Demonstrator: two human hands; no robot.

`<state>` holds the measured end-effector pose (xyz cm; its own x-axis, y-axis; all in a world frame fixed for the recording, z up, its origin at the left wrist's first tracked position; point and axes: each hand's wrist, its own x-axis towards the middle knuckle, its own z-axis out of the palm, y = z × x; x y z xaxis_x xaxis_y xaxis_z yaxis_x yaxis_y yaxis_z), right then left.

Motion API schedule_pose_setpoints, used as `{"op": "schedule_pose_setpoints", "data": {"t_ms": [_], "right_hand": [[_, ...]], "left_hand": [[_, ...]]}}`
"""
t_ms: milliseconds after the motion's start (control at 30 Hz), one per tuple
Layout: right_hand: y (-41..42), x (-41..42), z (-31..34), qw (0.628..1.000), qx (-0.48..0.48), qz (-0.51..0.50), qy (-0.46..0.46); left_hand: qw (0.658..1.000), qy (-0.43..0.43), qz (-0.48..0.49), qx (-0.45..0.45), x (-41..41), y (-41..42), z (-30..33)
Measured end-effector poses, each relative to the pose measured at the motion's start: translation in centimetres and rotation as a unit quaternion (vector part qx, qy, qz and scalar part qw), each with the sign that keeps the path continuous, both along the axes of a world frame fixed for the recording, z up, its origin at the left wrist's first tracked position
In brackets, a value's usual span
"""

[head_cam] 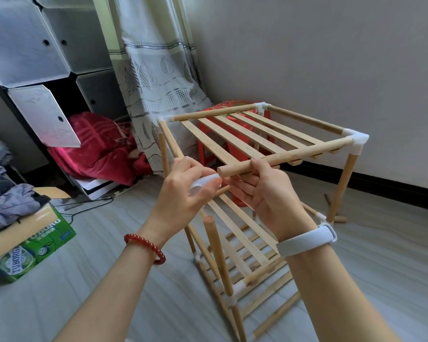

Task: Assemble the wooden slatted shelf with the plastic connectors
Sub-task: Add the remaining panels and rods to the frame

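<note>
A partly built wooden shelf [257, 134] of slats and round dowels stands on the floor in front of me. White plastic connectors [356, 141] join its far corners. My left hand [185, 191] grips a loose white plastic connector [203, 185] just left of the free end of the near top dowel [269, 161]. My right hand [265, 193] holds that dowel from below, near its bare end. An upright post [215, 250] with a bare top stands under my hands. A lower slatted tier [245, 243] sits beneath.
A cube cabinet [47, 58] with an open flap and red cloth [101, 149] stands at left, beside a curtain [158, 70]. A green cardboard box [27, 248] with clothes lies at lower left. A red stool [223, 154] stands behind the shelf. Loose dowel pieces [339, 219] lie by the wall.
</note>
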<state>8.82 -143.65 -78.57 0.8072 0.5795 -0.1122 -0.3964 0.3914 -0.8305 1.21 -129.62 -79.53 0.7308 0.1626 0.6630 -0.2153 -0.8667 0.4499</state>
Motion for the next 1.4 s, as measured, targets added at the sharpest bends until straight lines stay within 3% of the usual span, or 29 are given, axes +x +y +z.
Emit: {"op": "schedule_pose_setpoints", "data": {"t_ms": [333,500,733,833,967,1133,1400], "right_hand": [[0.2,0.1,0.0,0.999,0.024,-0.005,0.034],[0.4,0.3,-0.1,0.998,0.037,-0.017,0.051],[0.5,0.3,-0.9,0.998,-0.025,-0.034,0.044],[0.4,0.3,-0.9,0.994,0.028,-0.043,0.095],[0.4,-0.1,-0.9,0.98,0.126,-0.017,0.156],[0.3,0.3,-0.6,0.979,0.145,0.013,0.141],[-0.1,0.4,1.7,0.971,0.176,0.011,0.16]], "left_hand": [[0.999,-0.028,0.027,-0.005,0.5,-0.6,0.9],[0.999,0.04,-0.008,0.036,0.2,0.3,0.5],[1.0,0.005,-0.001,0.023,0.3,0.7,-0.9],[0.999,-0.017,0.005,0.027,0.4,0.8,-0.6],[0.993,-0.039,0.058,0.097,0.6,1.3,-0.6],[0.975,-0.081,0.117,0.169,1.7,0.9,1.4],[0.991,-0.057,0.016,0.12,3.6,-0.4,5.9]]}}
